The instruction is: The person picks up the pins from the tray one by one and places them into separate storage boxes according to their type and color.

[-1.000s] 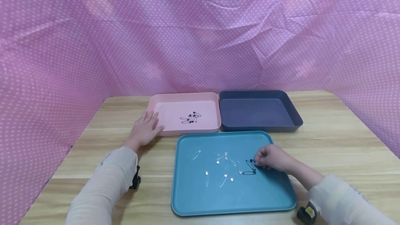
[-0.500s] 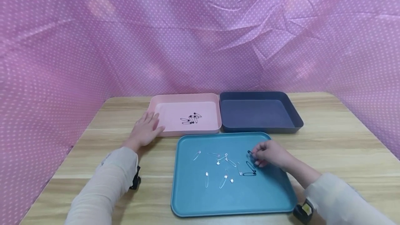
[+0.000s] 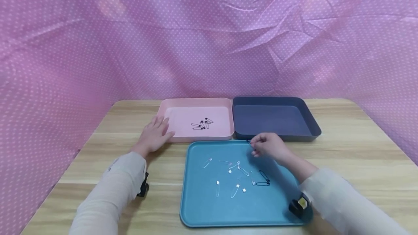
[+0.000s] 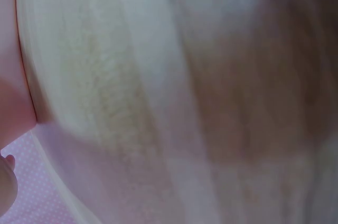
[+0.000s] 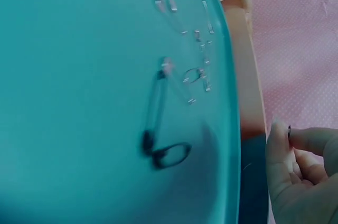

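Head view: the person's right hand (image 3: 269,146) is raised over the far rim of the teal tray (image 3: 209,209), its fingers pinching one black safety pin (image 3: 249,142). Two more black pins (image 3: 268,181) lie on that tray, on the near side of those fingers, with their capped ends close together. Silver pins (image 3: 217,183) are scattered to the left of the same fingers and nearer the person. The dark blue tray (image 3: 274,120) sits just beyond them, stretching off to their right. Over on the other side, the left hand (image 3: 151,137) rests at the left wall of the pink tray (image 3: 179,117), fingers straight and spread. A small heap of black pins (image 3: 202,122) lies inside the pink tray, right of the left fingers and left of the right ones. Everything stands on a wood-grained counter (image 3: 121,126), with a dotted cloth (image 3: 209,46) hanging behind.

Left wrist view: mostly blurred counter, the pink tray along one edge. Only a fingertip (image 4: 6,184) pokes in; from here I can't tell how those fingers lie.

Right wrist view: thumb and forefinger (image 5: 314,140) meet on the pinched pin, just a dark bit of it showing. The teal tray's rim runs beside them, with the two black pins blurred on its surface, well apart from the fingertips.
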`<state>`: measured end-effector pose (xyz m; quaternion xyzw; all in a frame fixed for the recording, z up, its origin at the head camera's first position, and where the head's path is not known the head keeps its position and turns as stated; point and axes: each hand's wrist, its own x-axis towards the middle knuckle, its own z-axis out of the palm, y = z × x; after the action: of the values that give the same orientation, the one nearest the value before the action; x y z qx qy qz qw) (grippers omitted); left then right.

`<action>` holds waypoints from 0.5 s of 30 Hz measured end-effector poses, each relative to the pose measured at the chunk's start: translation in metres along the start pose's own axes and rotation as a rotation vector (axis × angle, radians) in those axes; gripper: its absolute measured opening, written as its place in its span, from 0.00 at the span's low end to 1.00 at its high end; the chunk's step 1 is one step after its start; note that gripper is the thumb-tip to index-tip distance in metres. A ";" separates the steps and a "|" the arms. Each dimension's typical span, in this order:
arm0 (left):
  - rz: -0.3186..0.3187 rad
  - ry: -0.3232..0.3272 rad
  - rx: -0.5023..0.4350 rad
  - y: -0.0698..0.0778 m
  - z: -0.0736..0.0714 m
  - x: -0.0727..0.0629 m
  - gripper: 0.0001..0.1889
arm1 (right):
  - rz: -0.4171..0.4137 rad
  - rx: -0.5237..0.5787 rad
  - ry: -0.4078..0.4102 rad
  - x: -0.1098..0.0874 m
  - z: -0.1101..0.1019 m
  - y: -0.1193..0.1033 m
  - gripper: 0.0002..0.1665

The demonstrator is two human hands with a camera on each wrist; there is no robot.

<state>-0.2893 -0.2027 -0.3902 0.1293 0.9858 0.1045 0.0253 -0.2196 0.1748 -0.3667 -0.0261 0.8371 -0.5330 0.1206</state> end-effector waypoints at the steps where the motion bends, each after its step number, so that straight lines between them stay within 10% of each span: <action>1: 0.001 -0.002 0.002 0.000 0.000 0.000 0.36 | -0.006 0.020 0.005 0.003 0.002 -0.003 0.11; 15: 0.036 0.001 0.000 -0.005 -0.006 -0.003 0.35 | 0.011 0.155 0.129 0.048 0.019 -0.042 0.10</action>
<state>-0.2879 -0.2091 -0.3854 0.1468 0.9833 0.1049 0.0231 -0.2652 0.1313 -0.3450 0.0223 0.7994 -0.5961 0.0710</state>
